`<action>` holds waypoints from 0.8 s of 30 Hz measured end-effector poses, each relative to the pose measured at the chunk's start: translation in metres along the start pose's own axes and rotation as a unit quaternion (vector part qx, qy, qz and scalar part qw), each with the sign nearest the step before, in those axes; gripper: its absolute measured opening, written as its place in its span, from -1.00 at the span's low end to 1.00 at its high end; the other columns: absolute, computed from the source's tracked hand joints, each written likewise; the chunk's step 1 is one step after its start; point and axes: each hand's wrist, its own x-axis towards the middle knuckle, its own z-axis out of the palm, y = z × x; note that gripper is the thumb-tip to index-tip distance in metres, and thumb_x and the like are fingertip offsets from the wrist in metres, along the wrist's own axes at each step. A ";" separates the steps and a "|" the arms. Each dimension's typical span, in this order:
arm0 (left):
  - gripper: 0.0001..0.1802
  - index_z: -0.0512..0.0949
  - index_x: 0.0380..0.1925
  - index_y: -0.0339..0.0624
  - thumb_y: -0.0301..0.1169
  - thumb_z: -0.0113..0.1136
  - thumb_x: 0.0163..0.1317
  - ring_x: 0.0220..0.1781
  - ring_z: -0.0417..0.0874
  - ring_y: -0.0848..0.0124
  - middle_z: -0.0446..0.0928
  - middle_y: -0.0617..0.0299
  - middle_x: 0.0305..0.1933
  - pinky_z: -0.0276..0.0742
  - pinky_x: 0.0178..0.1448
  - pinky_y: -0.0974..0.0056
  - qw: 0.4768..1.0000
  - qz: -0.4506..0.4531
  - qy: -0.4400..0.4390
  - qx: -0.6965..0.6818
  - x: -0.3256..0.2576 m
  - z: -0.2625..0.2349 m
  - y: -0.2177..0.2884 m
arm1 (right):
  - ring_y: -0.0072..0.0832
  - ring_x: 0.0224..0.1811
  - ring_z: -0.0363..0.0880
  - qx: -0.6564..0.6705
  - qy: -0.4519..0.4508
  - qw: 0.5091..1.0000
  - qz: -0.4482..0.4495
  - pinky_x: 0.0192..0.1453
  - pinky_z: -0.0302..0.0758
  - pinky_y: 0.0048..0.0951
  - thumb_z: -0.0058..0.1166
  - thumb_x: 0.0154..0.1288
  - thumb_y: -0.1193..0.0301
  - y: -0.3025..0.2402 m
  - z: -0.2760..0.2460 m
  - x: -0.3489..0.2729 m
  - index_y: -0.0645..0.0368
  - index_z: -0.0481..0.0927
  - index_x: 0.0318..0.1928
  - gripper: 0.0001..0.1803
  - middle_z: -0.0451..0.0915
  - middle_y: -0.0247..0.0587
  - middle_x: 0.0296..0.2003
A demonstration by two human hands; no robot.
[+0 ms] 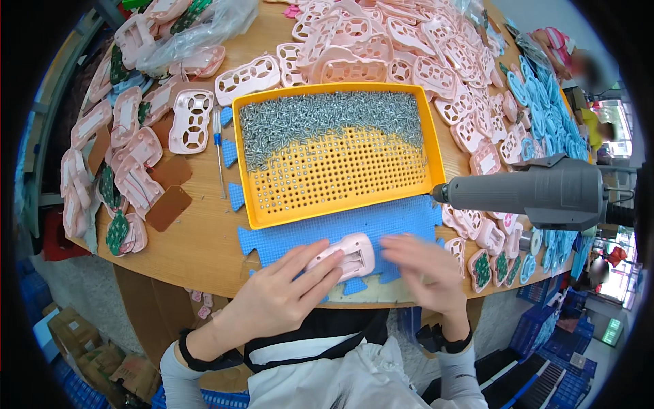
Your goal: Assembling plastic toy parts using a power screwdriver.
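Your left hand (283, 290) fingers curled over pink shell (346, 255), pinning it flat on blue mat (381, 221). Right hand (422, 266) blurred, fingers spread, holding nothing visible. Screw tray (255, 170) just beyond, within reach.

casing (344, 253) on mat (381, 225) | screw tray (337, 150) behind | power screwdriver (538, 192) right

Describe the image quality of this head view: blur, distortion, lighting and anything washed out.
Head view: fisheye bends the table edge and leaves black corners; the right hand is smeared by motion blur, while the left hand on the pink shell is sharper; lighting is even with soft shadows; the yellow screw tray is crisp; the far right background looks bright and hazy.
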 end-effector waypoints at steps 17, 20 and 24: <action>-0.52 0.44 0.05 -0.32 -0.48 0.04 0.06 0.28 0.39 0.28 0.40 0.12 0.22 0.32 0.30 0.22 0.997 0.050 -0.032 0.054 0.047 0.033 0.003 | -0.57 -0.79 0.26 0.272 0.414 0.867 -0.046 -0.62 0.32 -0.54 -0.14 0.11 -0.36 -0.013 -0.031 0.081 0.18 0.32 -0.17 -0.23 0.30 -0.34 -0.74; -0.53 0.46 0.02 -0.38 -0.47 0.02 0.05 0.28 0.39 0.27 0.41 0.08 0.20 0.30 0.32 0.23 0.996 0.064 -0.029 0.062 0.050 0.036 0.001 | -0.40 -0.74 0.39 0.408 0.307 0.839 -0.186 -0.60 0.43 -0.39 -0.14 0.05 -0.42 -0.012 -0.042 0.083 0.30 0.26 -0.11 -0.09 0.41 -0.17 -0.68; -0.55 0.48 -0.01 -0.42 -0.45 0.01 0.06 0.28 0.39 0.26 0.42 0.05 0.19 0.29 0.31 0.26 0.994 0.081 -0.018 0.067 0.050 0.041 0.000 | -0.38 -0.74 0.39 0.362 0.334 0.832 -0.255 -0.58 0.45 -0.41 -0.16 0.07 -0.41 -0.007 -0.040 0.102 0.33 0.25 -0.09 -0.07 0.44 -0.12 -0.65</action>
